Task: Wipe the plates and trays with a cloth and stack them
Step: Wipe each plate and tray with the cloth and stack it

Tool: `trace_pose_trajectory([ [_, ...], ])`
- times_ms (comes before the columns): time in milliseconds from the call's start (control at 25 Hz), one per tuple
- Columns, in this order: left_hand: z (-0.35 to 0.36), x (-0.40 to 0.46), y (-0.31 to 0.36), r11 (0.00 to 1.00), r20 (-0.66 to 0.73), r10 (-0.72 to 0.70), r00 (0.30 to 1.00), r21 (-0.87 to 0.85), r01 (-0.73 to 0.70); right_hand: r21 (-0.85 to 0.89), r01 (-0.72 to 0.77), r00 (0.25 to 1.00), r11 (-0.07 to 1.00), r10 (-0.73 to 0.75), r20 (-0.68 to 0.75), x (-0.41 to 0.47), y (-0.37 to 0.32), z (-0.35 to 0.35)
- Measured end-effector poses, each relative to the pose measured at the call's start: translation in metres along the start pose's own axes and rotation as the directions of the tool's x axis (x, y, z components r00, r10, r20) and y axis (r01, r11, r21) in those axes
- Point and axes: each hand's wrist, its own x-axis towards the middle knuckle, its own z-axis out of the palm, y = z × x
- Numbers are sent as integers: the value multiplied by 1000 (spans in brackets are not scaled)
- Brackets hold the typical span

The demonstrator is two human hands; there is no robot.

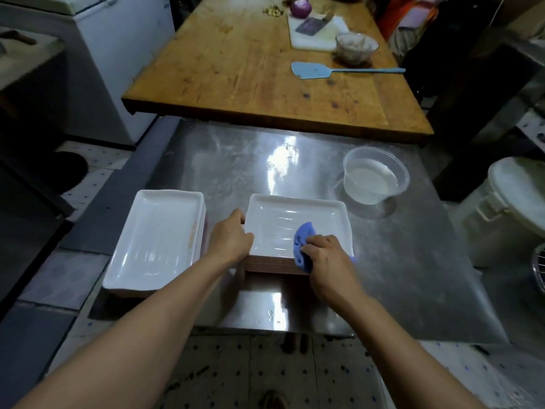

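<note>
A shiny metal table (295,160) is seen from above. Near its front edge, in the middle, a pile of white trays (298,219) is stacked on top of brown ones. The top tray is held at its left rim by the left hand (231,240), with the fingers curled over the edge. A blue cloth (303,245) is bunched up and gripped by the right hand (327,258). The cloth is pressed on the near right part of the top tray, and some of it hangs over the front rim.

At the front left corner of the table, a second pile of white trays (156,240) is found. It sticks out a little past the table's left edge. A thin orange smear is seen along the right rim of its top tray.

Near the right edge of the table, a clear plastic tub (376,175) with water in it is set well apart from the trays.

Behind the metal table, a wooden table (236,69) is seen. On it, a blue spatula (324,70), a glass bowl (356,47), a white cutting board (318,33) with a cleaver on it, and a purple onion (300,8) are laid near its far right side.
</note>
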Motion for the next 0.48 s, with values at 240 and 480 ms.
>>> trace_pose_trajectory([
  [240, -2, -3, -7, 993, 62, -1, 998, -115, 8, 147, 206, 978, 967, -209, 2, 37, -45, 22],
  [480, -4, -6, -9, 990, 78, 21, 997, -138, -10, -23, 144, 989, 989, -145, -29, 84, -41, 13],
])
